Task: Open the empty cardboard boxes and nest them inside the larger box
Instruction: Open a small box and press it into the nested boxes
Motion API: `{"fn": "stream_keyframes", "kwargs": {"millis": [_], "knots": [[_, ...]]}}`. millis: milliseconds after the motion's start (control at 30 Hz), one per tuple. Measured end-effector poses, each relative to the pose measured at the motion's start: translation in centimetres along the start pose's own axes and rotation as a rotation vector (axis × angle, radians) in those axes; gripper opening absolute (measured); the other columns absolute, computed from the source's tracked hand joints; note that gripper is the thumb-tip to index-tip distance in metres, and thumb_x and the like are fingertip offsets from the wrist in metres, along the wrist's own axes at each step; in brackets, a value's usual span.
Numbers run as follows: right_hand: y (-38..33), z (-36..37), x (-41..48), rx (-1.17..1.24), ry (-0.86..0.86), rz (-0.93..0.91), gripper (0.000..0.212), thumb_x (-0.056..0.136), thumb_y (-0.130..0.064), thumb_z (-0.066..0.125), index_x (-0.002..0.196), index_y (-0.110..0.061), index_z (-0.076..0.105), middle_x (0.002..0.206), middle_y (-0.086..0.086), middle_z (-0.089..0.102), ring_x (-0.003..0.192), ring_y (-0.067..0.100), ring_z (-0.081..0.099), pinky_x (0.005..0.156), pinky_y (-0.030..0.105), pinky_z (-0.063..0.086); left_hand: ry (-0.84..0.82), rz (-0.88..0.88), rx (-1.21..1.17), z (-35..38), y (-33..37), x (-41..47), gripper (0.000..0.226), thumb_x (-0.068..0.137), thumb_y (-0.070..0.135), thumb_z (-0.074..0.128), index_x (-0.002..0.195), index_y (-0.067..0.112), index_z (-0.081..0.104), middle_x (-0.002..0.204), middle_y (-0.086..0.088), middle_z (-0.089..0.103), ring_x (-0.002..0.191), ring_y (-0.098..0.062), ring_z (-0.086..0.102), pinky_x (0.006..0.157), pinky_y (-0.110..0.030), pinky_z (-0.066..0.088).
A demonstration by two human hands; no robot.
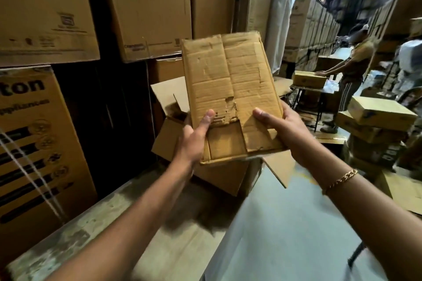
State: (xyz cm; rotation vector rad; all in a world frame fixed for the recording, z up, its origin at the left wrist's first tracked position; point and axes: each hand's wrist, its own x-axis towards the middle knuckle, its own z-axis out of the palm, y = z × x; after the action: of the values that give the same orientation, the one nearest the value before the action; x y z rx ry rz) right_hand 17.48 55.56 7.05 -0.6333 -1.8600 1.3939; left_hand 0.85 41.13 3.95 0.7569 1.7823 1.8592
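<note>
Cardboard box (230,89) — flattened, worn, torn near its lower middle — is held upright between both hands, the left hand (196,134) gripping its lower left edge, the right hand (283,130) its lower right edge. Just beyond and below the hands sits the larger box (173,143), flaps open.

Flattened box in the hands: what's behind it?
Behind the flattened box, held by the left hand and right hand, sits a larger open box, flaps up. Most of its inside is covered.
</note>
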Motion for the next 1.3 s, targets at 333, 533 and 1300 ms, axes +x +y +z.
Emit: {"fn": "stream_keyframes", "kwargs": {"millis": [333,533,1300], "knots": [[-2.8,-10.4,22.2,-0.073,-0.132,-0.121,0.071,0.079,-0.057,0.076,0.138,-0.026,0.050,0.120,-0.002,0.071,0.098,0.014,0.074,0.079,0.035,0.062,0.038,0.193,0.208,10.8,8.3,17.1,0.118,0.051,0.101,0.050,0.146,0.032,0.045,0.144,-0.004,0.055,0.131,-0.031,0.052,0.111,-0.056,0.036],[-1.9,-12.0,33.0,-0.123,-0.254,-0.051,0.084,0.070,-0.069,0.077,0.137,-0.026,0.050,0.115,0.002,0.073,0.092,0.017,0.076,0.079,0.037,0.062,0.081,0.171,0.287,14.1,8.5,24.8,0.097,0.074,0.067,0.070,0.152,0.024,0.031,0.138,-0.001,0.052,0.118,-0.020,0.055,0.077,-0.031,0.049],[9.7,-7.0,62.1,-0.124,-0.750,0.231,0.070,0.075,-0.067,0.073,0.122,-0.016,0.061,0.105,0.007,0.077,0.088,0.024,0.076,0.066,0.032,0.061,0.587,0.038,0.438,17.7,2.4,48.0,0.065,0.103,0.049,0.041,0.157,0.045,0.005,0.157,-0.005,0.037,0.126,-0.028,0.049,0.087,-0.031,0.040]]}}
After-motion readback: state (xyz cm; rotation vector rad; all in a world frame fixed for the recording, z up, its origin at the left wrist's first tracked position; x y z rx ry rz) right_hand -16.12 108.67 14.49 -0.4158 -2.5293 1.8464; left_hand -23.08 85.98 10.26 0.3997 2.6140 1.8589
